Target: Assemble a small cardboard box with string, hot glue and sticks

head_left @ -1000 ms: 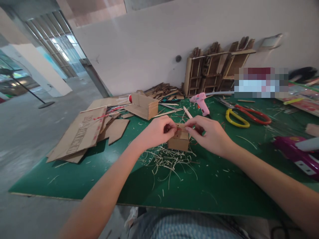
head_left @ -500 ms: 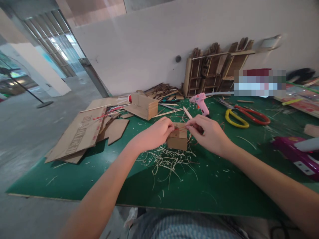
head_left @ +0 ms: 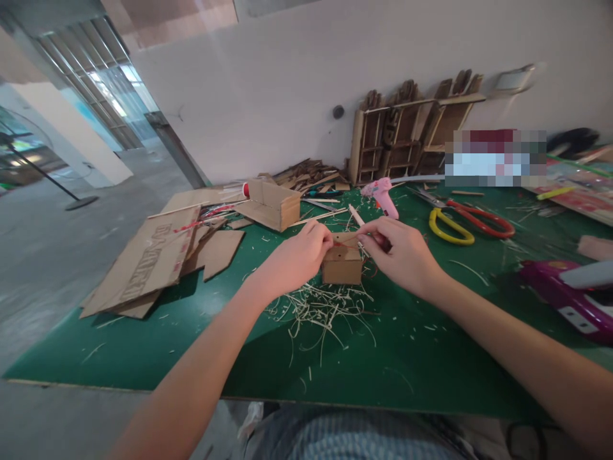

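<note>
A small cardboard box (head_left: 341, 272) with small holes in its top sits between my hands. A thin red wire (head_left: 340, 244) stretches across its top. My left hand (head_left: 309, 250) is closed in a pinch on the wire's left end, at the box's left edge. My right hand (head_left: 398, 252) pinches the other end at the upper right of the box. A white stick (head_left: 356, 215), like a pen or glue stick, points out behind my right fingers; whether the hand touches it I cannot tell. Pale thin shavings (head_left: 325, 313) lie in front of the box.
On the green table (head_left: 287, 377) lie flat cardboard pieces (head_left: 138, 259) at left and an open cardboard form (head_left: 271, 204) behind. A pink glue gun (head_left: 382, 195), scissors (head_left: 453, 225) and a purple device (head_left: 560, 287) are to the right. Cardboard frames (head_left: 402, 137) lean on the wall.
The view has shifted slightly. My hands stay at the small box, pinching the red wire, and the box's front looks tilted a little differently.
</note>
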Demonstrator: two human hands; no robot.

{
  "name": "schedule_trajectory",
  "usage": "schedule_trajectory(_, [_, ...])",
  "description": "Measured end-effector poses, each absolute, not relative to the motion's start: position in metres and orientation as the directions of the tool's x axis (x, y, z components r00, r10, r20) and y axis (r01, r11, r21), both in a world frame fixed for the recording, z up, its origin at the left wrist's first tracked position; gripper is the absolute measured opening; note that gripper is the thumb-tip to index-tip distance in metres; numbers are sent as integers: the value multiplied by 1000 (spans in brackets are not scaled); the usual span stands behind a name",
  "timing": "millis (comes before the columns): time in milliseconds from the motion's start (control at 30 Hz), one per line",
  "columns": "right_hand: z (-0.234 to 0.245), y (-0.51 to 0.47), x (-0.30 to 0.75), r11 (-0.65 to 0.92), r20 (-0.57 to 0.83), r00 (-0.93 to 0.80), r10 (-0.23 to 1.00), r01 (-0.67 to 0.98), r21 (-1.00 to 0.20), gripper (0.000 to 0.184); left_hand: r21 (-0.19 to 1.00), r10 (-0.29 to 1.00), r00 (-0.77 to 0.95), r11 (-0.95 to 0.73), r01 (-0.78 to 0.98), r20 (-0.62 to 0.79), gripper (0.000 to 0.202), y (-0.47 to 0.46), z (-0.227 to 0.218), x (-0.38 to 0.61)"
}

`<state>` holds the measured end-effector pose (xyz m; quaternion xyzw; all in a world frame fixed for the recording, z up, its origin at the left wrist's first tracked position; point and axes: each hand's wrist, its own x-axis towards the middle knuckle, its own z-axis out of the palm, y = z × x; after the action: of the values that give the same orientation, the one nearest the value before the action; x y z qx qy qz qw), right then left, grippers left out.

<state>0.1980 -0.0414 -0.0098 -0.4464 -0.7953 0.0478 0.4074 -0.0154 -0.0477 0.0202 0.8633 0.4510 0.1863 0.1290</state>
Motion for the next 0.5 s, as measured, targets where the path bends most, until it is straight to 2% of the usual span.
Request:
schedule_trajectory(100, [-9, -40, 198, 579, 589, -261, 765, 681, -449, 13, 370, 836, 493, -548, 750, 239, 17, -47, 21, -12])
schedule_trajectory(233, [-10, -38, 199, 569, 589, -247, 770, 683, -458, 12, 428, 822, 489, -569, 703, 290, 14, -44, 21, -9])
schedule_trajectory(300, [-10, -37, 201, 569, 590, -244, 770, 681, -461, 13, 436, 808, 496, -589, 680, 317, 18, -43, 21, -9])
schedule_trajectory(500, [-10, -37, 206, 570, 585, -253, 771, 686, -453, 15, 340, 761, 547, -647, 683, 348, 22, -43, 25, -6])
